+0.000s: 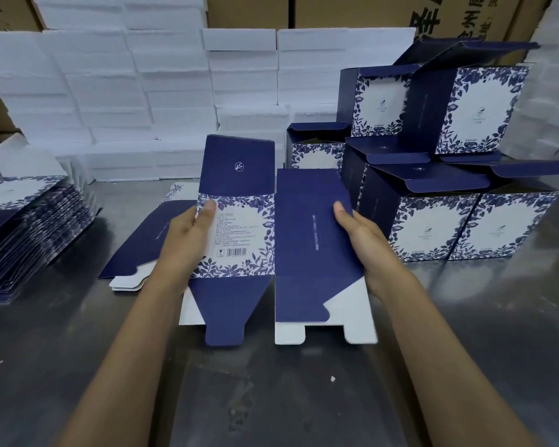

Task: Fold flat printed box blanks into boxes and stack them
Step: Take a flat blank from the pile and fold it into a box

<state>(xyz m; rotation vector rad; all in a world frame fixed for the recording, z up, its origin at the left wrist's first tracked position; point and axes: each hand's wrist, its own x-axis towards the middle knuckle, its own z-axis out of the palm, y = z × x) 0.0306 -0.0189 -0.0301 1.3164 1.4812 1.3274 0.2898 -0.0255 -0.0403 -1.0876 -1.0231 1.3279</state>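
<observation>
Navy-and-white floral printed cardboard box blank (271,240) sits mid-frame above the grey metal desk (465,317), held between both hands. Left hand (188,233) grips its left edge, thumb on the white text panel; right hand (365,233) grips the right edge of the navy panel, fingers hidden behind. Panel carries a barcode and small print, too fine to read. Another flat blank (142,250) lies beneath. Stack of flat blanks (29,227) left, folded boxes (433,195) right.

Packing workshop: stacked cartons (252,9), foam slabs (117,91)
</observation>
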